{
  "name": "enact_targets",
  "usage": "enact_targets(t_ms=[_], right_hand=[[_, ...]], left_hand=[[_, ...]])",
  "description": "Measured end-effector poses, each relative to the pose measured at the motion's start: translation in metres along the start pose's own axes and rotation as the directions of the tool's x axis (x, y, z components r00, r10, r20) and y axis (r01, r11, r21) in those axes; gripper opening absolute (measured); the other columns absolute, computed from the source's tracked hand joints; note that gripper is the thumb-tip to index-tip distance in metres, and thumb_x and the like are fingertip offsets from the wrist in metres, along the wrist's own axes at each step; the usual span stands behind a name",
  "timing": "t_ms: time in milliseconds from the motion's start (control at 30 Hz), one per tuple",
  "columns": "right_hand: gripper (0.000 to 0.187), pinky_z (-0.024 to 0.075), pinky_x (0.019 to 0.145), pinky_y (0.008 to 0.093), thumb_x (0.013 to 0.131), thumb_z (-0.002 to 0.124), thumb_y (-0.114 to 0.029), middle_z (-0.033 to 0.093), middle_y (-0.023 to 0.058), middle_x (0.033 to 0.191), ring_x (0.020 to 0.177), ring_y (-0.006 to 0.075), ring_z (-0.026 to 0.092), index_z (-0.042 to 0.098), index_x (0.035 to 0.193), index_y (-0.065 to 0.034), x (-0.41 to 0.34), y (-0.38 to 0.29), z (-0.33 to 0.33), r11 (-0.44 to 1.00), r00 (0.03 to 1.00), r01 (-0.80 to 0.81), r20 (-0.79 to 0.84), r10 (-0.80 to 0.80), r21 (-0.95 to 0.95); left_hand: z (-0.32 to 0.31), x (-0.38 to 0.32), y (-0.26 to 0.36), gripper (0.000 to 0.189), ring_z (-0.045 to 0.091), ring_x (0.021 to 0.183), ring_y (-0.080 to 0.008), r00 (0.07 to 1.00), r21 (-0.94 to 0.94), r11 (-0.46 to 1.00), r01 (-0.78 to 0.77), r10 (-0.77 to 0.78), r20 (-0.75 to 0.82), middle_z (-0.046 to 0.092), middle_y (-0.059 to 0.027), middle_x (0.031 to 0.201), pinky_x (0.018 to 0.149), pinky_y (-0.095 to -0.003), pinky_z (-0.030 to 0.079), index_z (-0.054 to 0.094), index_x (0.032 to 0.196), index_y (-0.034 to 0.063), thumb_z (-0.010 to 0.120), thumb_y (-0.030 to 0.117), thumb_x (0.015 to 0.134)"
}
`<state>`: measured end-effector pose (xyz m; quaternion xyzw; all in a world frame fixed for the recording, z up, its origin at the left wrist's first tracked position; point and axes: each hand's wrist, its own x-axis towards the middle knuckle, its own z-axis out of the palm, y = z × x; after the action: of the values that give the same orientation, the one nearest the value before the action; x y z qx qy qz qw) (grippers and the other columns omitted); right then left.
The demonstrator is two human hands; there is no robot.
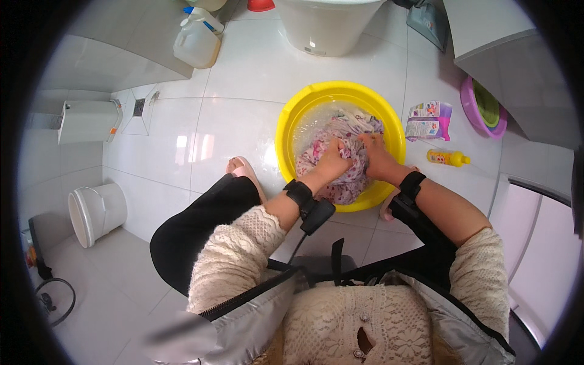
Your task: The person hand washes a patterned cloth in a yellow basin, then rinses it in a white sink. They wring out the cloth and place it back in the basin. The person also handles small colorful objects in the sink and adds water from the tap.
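A round yellow plastic basin stands on the tiled floor between my feet, with sudsy water in it. Wet floral-patterned cloth, pale with pink and purple print, lies bunched in the water. My left hand grips a fold of it near the middle, thumb on top. On the cloth's right side is my right hand, its fingers curled into the fabric and partly hidden by it. The two hands are a little apart. Black straps circle both wrists.
Right of the basin lie a purple detergent bag and a yellow bottle; beyond them is a purple basin. A large white tub stands ahead. At left are a white bucket, a floor drain and a plastic jug.
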<state>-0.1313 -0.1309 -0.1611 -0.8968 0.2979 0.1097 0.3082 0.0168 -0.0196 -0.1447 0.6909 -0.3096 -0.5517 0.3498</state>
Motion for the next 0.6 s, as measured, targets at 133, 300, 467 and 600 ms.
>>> enact_targets(t_ms=[133,300,467,600], right_hand=[[0.115,0.0343,0.098,0.0473,0.054,0.076,-0.004,-0.013,0.0291,0.142,0.125,0.0544,0.02,0.008,0.139,-0.0393,-0.006,-0.023,0.021,0.995,0.916,-0.096,0.392,0.09,-0.004],[0.116,0.0322,0.099,0.0521,0.053,0.079,-0.007,-0.025,0.0255,0.14,0.123,0.059,0.014,0.01,0.138,-0.0452,0.005,-0.032,0.05,0.975,0.897,-0.218,0.384,0.22,-0.049],[0.111,0.0355,0.097,0.048,0.054,0.078,-0.005,-0.018,0.0263,0.141,0.117,0.0564,0.029,0.015,0.137,-0.0444,0.019,-0.019,0.064,0.976,0.91,-0.214,0.354,0.217,-0.047],[0.068,0.0353,0.097,0.0466,0.076,0.055,-0.005,-0.001,0.0184,0.146,0.122,0.0491,0.029,0.033,0.133,-0.0328,0.03,-0.006,0.079,0.968,0.908,-0.252,0.342,0.244,-0.021]], left_hand=[[-0.008,-0.001,-0.019,0.085,0.033,0.12,-0.0472,0.958,0.564,0.825,0.035,-0.189,0.217,0.032,-0.0309,0.13,0.097,-0.0441,0.034,0.015,0.139,0.0086,0.063,0.028,0.072],[0.001,0.008,-0.056,0.096,0.007,0.127,-0.0545,0.936,0.694,0.719,0.036,-0.267,0.228,0.0,-0.036,0.14,0.105,-0.0473,0.022,0.006,0.142,0.0128,0.065,0.032,0.069],[0.011,0.026,-0.091,0.094,0.016,0.124,-0.0552,0.962,0.656,0.754,0.033,-0.202,0.184,0.002,-0.0361,0.139,0.102,-0.0456,0.029,-0.002,0.142,0.0106,0.06,0.017,0.072],[0.019,0.035,-0.105,0.085,0.035,0.116,-0.053,0.96,0.647,0.761,0.053,-0.217,0.176,0.018,-0.0349,0.134,0.096,-0.0444,0.036,0.004,0.14,0.0061,0.058,0.015,0.075]])
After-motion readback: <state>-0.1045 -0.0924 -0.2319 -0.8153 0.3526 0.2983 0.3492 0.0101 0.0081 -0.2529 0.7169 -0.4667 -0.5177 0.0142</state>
